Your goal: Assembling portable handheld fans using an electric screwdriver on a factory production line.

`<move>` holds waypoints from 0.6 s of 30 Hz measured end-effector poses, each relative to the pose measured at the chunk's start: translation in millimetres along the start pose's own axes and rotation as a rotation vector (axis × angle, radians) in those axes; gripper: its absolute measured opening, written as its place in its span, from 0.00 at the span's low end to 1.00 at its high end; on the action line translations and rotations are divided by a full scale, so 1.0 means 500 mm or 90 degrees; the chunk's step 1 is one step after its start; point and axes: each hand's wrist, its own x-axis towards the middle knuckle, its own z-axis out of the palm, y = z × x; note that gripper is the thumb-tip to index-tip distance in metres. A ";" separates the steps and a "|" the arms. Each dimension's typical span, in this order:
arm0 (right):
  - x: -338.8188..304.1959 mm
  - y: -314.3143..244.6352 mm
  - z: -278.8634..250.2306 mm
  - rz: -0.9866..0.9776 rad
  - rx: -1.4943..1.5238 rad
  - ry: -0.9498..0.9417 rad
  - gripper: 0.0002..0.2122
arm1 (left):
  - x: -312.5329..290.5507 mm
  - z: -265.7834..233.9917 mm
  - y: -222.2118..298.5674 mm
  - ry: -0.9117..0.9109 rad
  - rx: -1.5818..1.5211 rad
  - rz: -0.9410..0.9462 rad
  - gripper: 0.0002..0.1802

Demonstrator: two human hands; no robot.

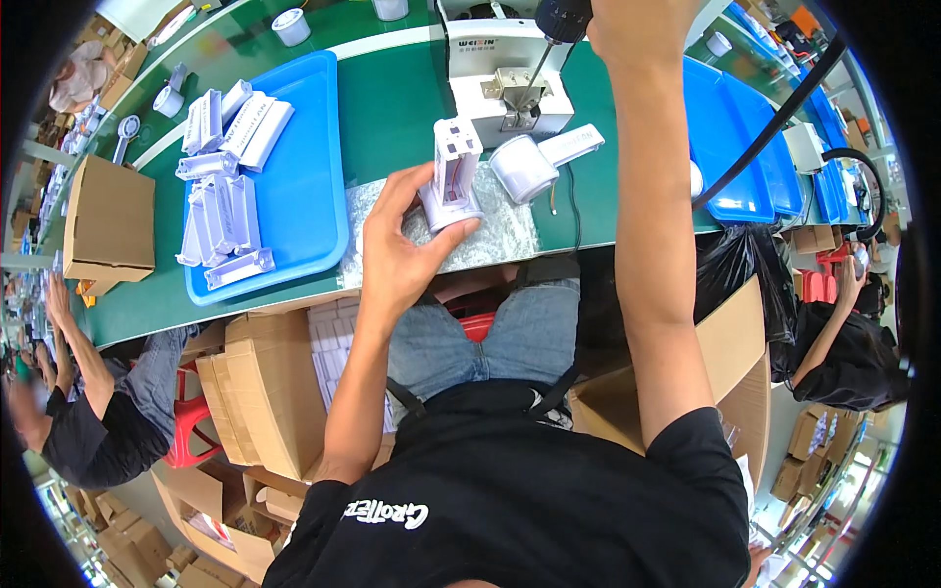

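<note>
My left hand [405, 235] is closed round the base of a white plastic housing [453, 181], thumb in front and fingers behind. The housing stands upright on the work mat, its open hollow side toward me, with a thin red wire inside. Up at the top edge, my right hand [632, 29] grips a black electric screwdriver [564, 20]; part of that hand is cut off by the frame. The driver's long bit points down into the metal guide of a white screw feeder [510, 88]. Right of the held housing lies a second white part [524, 169] with a round cup and a handle.
A blue tray [333, 176] of white plastic covers [221, 211] lies at left, beside a cardboard box [113, 220]. Blue trays [730, 147] and a black cable [774, 127] are at right. Cardboard cartons [265, 392] flank my legs. People sit on both sides.
</note>
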 end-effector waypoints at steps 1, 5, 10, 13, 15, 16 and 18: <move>0.000 -0.004 0.002 0.012 -0.004 0.002 0.17 | 0.000 0.000 0.001 0.000 0.000 -0.001 0.35; -0.003 -0.016 0.013 0.024 0.034 -0.006 0.16 | -0.003 -0.006 0.002 0.003 0.007 0.001 0.35; -0.038 -0.129 0.009 0.121 -0.052 0.103 0.26 | 0.005 0.016 0.010 -0.010 -0.013 0.004 0.35; -0.059 -0.145 0.065 0.167 -0.015 0.109 0.29 | -0.005 -0.002 0.001 0.015 0.021 0.007 0.35; -0.062 -0.153 0.084 0.188 0.011 0.083 0.28 | -0.003 -0.001 0.007 0.008 0.017 -0.010 0.35; -0.062 -0.155 0.091 0.198 0.027 0.070 0.28 | -0.002 -0.001 0.006 0.007 0.018 -0.011 0.35; -0.065 -0.155 0.094 0.209 0.044 0.057 0.28 | -0.001 -0.001 0.004 0.003 0.008 -0.014 0.35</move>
